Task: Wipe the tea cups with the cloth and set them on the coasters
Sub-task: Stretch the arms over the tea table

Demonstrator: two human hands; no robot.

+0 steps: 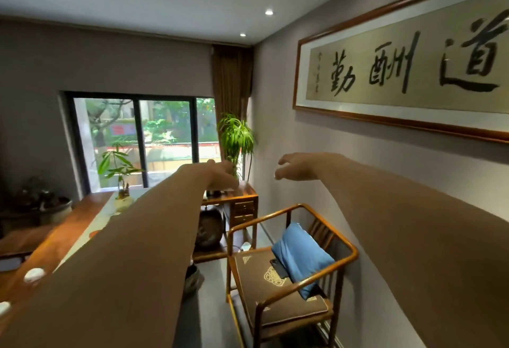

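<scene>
A framed calligraphy scroll (407,69) hangs above a wooden armchair (289,273) holding a blue cushion (300,256); potted plants (237,141) flank the window (143,138) beside a small wooden cabinet (242,207).

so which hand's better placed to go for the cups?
Left, probably. The left hand is stretched out on the side of the long table where the white cups sit; the right hand is out near the wall, above the chair. Neither holds anything.

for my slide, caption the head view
Both bare arms stretch forward, left hand and right hand empty, beside a wooden armchair below framed calligraphy.
</scene>
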